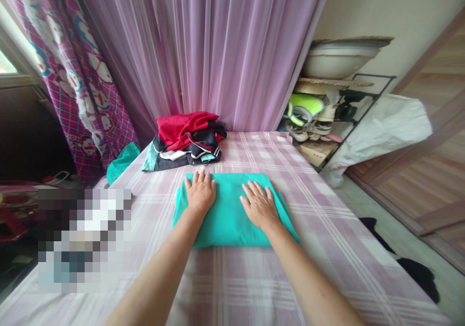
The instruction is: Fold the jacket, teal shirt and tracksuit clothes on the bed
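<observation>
A folded turquoise cloth garment point(228, 214) lies flat on the plaid-covered table or bed top in front of me. My left hand point(201, 190) rests on its left part, fingers stretched out and pointing away from me. On its right part lies my right hand point(259, 202), palm down with the fingers apart. Neither hand grips anything. Layers of cloth show at the garment's left and right edges. The exact kind of garment cannot be made out.
A loose heap of red, black and white clothes point(189, 137) sits at the far end, before a purple curtain point(232, 54). At the right stands a rack point(358, 122) with shoes and a basin point(339, 57). Another turquoise cloth point(122, 163) hangs at the left edge.
</observation>
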A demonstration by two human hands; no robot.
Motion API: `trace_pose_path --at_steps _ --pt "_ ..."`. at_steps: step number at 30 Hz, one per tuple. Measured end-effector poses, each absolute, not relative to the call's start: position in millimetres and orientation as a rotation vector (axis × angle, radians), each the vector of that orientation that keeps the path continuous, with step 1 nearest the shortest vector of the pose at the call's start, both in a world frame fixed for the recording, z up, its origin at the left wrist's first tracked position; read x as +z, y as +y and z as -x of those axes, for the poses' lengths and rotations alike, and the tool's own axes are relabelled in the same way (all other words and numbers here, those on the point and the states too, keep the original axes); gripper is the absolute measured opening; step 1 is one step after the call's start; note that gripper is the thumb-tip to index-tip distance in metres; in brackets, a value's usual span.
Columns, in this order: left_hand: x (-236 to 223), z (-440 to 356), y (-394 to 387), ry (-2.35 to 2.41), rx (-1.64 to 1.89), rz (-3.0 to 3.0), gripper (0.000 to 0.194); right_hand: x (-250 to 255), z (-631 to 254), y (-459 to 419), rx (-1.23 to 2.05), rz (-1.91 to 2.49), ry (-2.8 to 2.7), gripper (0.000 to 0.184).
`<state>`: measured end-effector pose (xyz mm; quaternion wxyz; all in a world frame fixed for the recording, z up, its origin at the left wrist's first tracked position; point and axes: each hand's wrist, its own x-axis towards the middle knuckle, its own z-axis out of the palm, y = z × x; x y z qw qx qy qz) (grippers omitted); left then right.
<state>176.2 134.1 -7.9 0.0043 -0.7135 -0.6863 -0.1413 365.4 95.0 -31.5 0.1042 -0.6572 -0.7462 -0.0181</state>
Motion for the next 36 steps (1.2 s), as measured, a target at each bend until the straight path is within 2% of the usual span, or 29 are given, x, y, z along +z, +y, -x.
trace_pose_path --at_steps 6,14,19,26,30,36 --pt "-11 -218 104 -1.935 -0.509 2.449 0.052 -30 -362 94 -0.089 1.922 -2.187 0.051" --pt "-22 -138 118 -2.126 -0.345 2.238 0.055 -32 -365 94 -0.093 1.917 -2.178 0.051" --pt "-25 -135 118 -2.132 -0.318 2.21 0.057 -13 -337 98 0.03 1.984 -2.083 0.053" --pt "-25 -136 117 -2.149 -0.325 2.214 0.056 12 -270 138 0.125 1.588 -2.251 0.051" --pt "-24 -137 117 -2.182 -0.333 2.205 0.056 -4 -310 158 0.232 1.838 -2.259 0.05" --pt "-23 -141 116 -2.213 -0.334 2.198 0.055 -28 -403 159 0.175 2.13 -2.104 0.051"
